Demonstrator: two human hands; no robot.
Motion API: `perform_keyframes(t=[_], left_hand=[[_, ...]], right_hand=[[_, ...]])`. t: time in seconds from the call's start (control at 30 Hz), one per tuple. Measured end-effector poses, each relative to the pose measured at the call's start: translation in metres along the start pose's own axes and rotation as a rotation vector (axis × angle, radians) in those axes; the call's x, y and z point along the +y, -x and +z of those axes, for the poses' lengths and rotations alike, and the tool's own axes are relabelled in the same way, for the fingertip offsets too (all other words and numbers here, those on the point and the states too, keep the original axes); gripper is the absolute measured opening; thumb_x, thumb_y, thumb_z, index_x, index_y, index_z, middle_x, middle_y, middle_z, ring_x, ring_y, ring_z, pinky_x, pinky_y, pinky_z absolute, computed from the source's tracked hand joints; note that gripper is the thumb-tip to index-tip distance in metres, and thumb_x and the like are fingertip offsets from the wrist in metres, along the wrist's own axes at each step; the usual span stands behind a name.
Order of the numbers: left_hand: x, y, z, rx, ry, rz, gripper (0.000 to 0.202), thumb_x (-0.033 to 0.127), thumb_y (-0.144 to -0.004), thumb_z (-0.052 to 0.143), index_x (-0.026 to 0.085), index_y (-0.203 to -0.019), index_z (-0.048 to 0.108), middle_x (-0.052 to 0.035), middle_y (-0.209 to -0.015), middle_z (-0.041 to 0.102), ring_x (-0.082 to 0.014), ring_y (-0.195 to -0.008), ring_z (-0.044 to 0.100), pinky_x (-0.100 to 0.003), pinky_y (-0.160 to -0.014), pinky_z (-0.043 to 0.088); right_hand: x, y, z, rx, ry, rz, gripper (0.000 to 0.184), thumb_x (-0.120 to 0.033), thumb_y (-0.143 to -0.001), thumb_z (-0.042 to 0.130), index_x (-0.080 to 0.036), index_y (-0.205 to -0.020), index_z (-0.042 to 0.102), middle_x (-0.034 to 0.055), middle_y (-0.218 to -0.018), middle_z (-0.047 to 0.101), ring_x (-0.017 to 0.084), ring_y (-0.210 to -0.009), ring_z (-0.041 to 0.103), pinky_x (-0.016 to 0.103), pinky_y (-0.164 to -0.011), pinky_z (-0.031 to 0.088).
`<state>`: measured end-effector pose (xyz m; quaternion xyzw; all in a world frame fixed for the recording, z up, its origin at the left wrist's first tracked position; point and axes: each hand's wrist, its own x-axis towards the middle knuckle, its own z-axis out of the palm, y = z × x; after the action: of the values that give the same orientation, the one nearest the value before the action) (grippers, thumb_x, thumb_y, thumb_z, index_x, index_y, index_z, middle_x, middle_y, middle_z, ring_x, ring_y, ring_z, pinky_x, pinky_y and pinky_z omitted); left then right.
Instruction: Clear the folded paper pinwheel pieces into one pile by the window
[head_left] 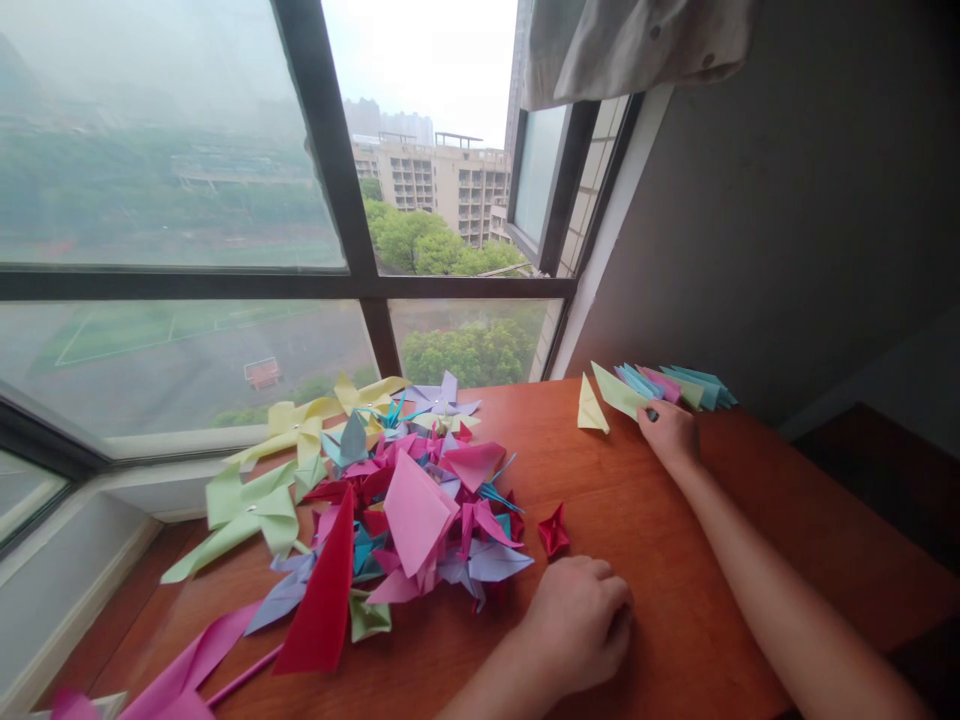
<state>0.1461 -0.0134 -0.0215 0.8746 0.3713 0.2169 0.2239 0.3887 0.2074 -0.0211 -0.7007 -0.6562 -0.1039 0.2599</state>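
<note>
My right hand (670, 432) is at the right side of the table, fingers pinched on the near end of a pale green folded paper piece (616, 390). A small dark spot shows at its fingertips; I cannot make out what it is. Just beyond stands a row of folded paper pieces (701, 385) in blue, pink and green. To the left of the held piece is a pale yellow folded paper (592, 408), apart from the hand. My left hand (577, 622) rests on the wood, loosely curled, nothing showing in it. Close to its knuckles lies a small red paper star (553, 531).
A heap of folded paper (420, 510) in pink, red, purple and blue covers the table's left half. Paper pinwheels (251, 508) lie along its window side. Behind the brown table (720, 560) is a window (367, 285) with one pane swung outward; cloth hangs above.
</note>
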Motion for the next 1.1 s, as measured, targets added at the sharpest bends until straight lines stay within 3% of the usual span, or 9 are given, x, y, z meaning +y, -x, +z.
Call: perform_keyframes(t=[0.2, 0.37, 0.47, 0.73, 0.9, 1.1], left_hand=[[0.000, 0.000, -0.002, -0.011, -0.001, 0.008, 0.004, 0.021, -0.081, 0.058, 0.021, -0.084, 0.061, -0.0021, -0.081, 0.066, -0.0175, -0.072, 0.059, -0.029, -0.061, 0.039], [0.001, 0.000, -0.003, -0.014, 0.001, 0.011, 0.004, 0.021, -0.082, 0.059, 0.021, -0.085, 0.062, -0.0023, -0.081, 0.066, -0.0180, -0.074, 0.060, -0.029, -0.062, 0.041], [0.001, 0.000, -0.004, -0.017, 0.002, 0.012, 0.005, 0.020, -0.082, 0.059, 0.021, -0.085, 0.062, -0.0024, -0.082, 0.066, -0.0180, -0.074, 0.061, -0.029, -0.061, 0.040], [0.000, 0.000, -0.001, -0.009, -0.012, 0.017, 0.005, 0.021, -0.081, 0.059, 0.021, -0.085, 0.063, -0.0023, -0.081, 0.066, -0.0175, -0.072, 0.060, -0.028, -0.060, 0.039], [0.001, -0.001, -0.003, -0.012, -0.011, 0.018, 0.006, 0.022, -0.082, 0.058, 0.021, -0.085, 0.063, -0.0027, -0.081, 0.067, -0.0177, -0.072, 0.060, -0.028, -0.060, 0.040], [0.002, -0.001, -0.004, -0.016, -0.006, 0.010, 0.007, 0.022, -0.081, 0.058, 0.020, -0.085, 0.064, -0.0035, -0.080, 0.067, -0.0186, -0.071, 0.061, -0.028, -0.062, 0.043]], right_hand=[[0.010, 0.026, -0.021, 0.107, -0.138, 0.081, 0.030, -0.043, -0.079, 0.054, -0.018, -0.066, 0.065, 0.0085, -0.070, 0.069, 0.021, -0.063, 0.058, 0.029, -0.058, 0.039], [0.016, 0.048, -0.027, 0.114, -0.554, 0.324, 0.032, -0.048, -0.069, 0.068, -0.017, -0.066, 0.066, 0.0020, -0.056, 0.062, 0.016, -0.051, 0.052, 0.025, -0.046, 0.034], [0.016, 0.059, -0.028, 0.123, -0.825, 0.427, 0.029, -0.043, -0.065, 0.073, -0.016, -0.068, 0.066, 0.0007, -0.059, 0.063, 0.015, -0.053, 0.054, 0.024, -0.046, 0.039], [0.003, 0.078, -0.057, 0.151, -1.126, 0.481, 0.021, -0.033, -0.065, 0.075, -0.016, -0.073, 0.066, 0.0026, -0.069, 0.068, 0.016, -0.060, 0.063, 0.026, -0.054, 0.051], [-0.033, 0.083, -0.085, 0.076, -1.164, 0.383, 0.023, -0.038, -0.070, 0.077, -0.017, -0.074, 0.067, 0.0018, -0.067, 0.067, 0.016, -0.059, 0.063, 0.026, -0.056, 0.052], [-0.127, 0.090, -0.111, -0.105, -1.179, 0.186, 0.024, -0.041, -0.077, 0.073, -0.019, -0.086, 0.071, 0.0025, -0.075, 0.071, 0.019, -0.069, 0.066, 0.028, -0.060, 0.053]])
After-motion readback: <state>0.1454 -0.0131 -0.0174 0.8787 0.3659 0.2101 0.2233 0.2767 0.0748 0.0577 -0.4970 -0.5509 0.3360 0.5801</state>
